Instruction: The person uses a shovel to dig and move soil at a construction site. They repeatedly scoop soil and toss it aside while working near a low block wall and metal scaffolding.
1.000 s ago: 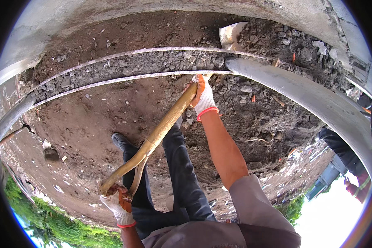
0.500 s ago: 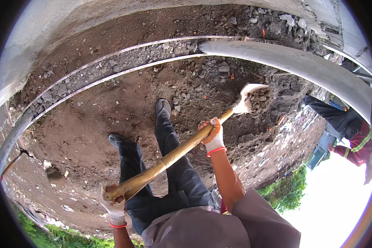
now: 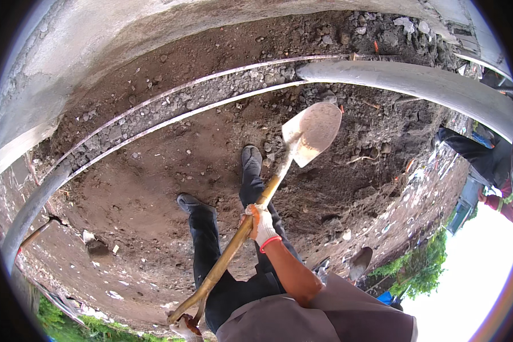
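Note:
A shovel (image 3: 315, 132) with a pale metal blade and a wooden handle lies slantwise in the air in front of me. Its blade, up and to the right over the soil, shows no load. My right hand (image 3: 261, 224), in a white and orange work glove, is wrapped round the shaft below the blade. At the handle's lower end, my left hand (image 3: 186, 329) is closed on the grip, partly cut off by the picture's edge; it wears a white glove. Brown, stony soil (image 3: 137, 182) spreads around my feet.
Two thin pale strips with rubble (image 3: 171, 105) between them curve across the ground, meeting a grey rounded beam (image 3: 404, 80). A concrete wall (image 3: 114, 40) stands beyond. At the right is another person (image 3: 484, 162). Another shovel-like blade (image 3: 359, 263) shows behind me.
The shovel blade has swung left and turned; the clods it carried are gone from it. Both my hands have moved lower, the right leftward and the left rightward.

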A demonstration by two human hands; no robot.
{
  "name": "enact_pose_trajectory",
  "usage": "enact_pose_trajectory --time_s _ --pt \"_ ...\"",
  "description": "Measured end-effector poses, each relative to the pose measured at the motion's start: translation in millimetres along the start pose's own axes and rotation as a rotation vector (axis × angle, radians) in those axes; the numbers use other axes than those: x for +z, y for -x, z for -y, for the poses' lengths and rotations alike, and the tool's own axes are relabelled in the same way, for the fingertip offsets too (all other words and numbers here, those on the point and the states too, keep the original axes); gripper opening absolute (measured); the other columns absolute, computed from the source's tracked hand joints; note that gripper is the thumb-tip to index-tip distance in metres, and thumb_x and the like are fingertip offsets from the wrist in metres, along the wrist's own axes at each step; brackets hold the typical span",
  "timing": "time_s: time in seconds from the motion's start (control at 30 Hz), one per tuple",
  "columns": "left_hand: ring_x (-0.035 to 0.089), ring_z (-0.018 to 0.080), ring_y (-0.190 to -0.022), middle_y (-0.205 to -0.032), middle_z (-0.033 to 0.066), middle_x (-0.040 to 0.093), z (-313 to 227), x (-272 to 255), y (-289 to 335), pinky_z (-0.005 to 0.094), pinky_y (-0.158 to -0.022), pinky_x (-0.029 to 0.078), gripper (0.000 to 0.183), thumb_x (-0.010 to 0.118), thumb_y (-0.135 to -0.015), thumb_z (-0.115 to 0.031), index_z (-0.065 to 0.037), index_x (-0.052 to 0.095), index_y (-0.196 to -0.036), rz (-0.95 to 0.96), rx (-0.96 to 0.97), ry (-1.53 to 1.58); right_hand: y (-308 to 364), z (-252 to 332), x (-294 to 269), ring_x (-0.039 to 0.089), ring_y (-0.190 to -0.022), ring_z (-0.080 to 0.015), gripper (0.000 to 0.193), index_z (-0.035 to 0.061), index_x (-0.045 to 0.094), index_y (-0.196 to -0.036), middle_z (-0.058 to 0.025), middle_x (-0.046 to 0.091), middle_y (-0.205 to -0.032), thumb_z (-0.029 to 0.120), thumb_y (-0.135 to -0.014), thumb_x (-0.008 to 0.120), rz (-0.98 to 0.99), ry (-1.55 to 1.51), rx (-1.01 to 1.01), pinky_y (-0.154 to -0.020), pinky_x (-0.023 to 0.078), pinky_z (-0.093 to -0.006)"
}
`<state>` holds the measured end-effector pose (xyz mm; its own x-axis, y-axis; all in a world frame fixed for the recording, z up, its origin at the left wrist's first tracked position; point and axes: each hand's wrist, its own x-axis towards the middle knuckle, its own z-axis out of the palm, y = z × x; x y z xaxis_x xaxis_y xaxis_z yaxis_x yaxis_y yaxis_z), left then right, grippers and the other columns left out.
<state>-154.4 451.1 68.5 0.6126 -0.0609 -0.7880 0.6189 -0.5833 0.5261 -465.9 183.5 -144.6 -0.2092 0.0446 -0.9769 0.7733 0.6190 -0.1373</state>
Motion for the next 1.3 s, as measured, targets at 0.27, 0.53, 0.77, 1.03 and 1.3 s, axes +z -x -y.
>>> enact_pose_trajectory --time_s 0.27,0.53,0.77,1.03,1.3 --pt "0.052 0.0182 -0.082 -0.092 0.0052 0.055 43 -12 87 0.0343 -0.07 0.044 0.027 0.06 -0.082 -0.021 -0.014 0.052 -0.107 -0.239 0.206 -0.36 -3 -58 135 0.051 -0.05 -0.0168 0.024 0.0089 0.047 -0.086 -0.0035 0.052 -0.066 0.01 -0.076 0.068 0.351 0.321 0.161 -0.045 0.044 -0.0325" --pt "0.05 0.011 -0.067 -0.083 0.0042 0.049 11 203 46 0.0208 -0.056 0.044 0.021 0.061 -0.083 -0.007 -0.007 0.048 -0.101 0.032 0.232 0.117 -82 118 204 0.052 -0.054 -0.0201 0.019 0.0105 0.045 -0.088 -0.0065 0.05 -0.068 0.021 -0.084 0.06 0.466 0.198 0.058 -0.049 0.045 -0.0369" --pt "0.051 0.013 -0.062 -0.08 0.0041 0.049 -28 268 20 0.0267 -0.054 0.046 0.023 0.062 -0.079 -0.004 -0.005 0.046 -0.095 0.087 0.418 -0.14 -82 170 201 0.054 -0.059 -0.0221 0.028 0.0082 0.046 -0.094 -0.0087 0.051 -0.073 0.024 -0.08 0.064 0.231 0.243 -0.057 -0.054 0.049 -0.0393" --pt "0.049 0.0134 -0.05 -0.062 0.0029 0.048 -42 285 9 0.0255 -0.047 0.044 0.015 0.061 -0.081 -0.009 -0.005 0.047 -0.085 0.253 0.396 -0.041 -89 180 170 0.053 -0.058 -0.0192 0.025 0.0108 0.048 -0.086 -0.0054 0.05 -0.068 0.029 -0.08 0.064 0.199 0.086 -0.108 -0.053 0.048 -0.0356" --pt "0.053 0.0126 -0.054 -0.069 0.0043 0.053 -58 260 13 0.0245 -0.051 0.046 0.027 0.067 -0.074 -0.005 -0.005 0.047 -0.092 0.45 0.168 -0.277 -37 199 11 0.051 -0.058 -0.0213 0.017 0.0109 0.046 -0.079 -0.0059 0.048 -0.066 0.023 -0.081 0.059 0.138 -0.146 -0.242 -0.054 0.048 -0.0364"
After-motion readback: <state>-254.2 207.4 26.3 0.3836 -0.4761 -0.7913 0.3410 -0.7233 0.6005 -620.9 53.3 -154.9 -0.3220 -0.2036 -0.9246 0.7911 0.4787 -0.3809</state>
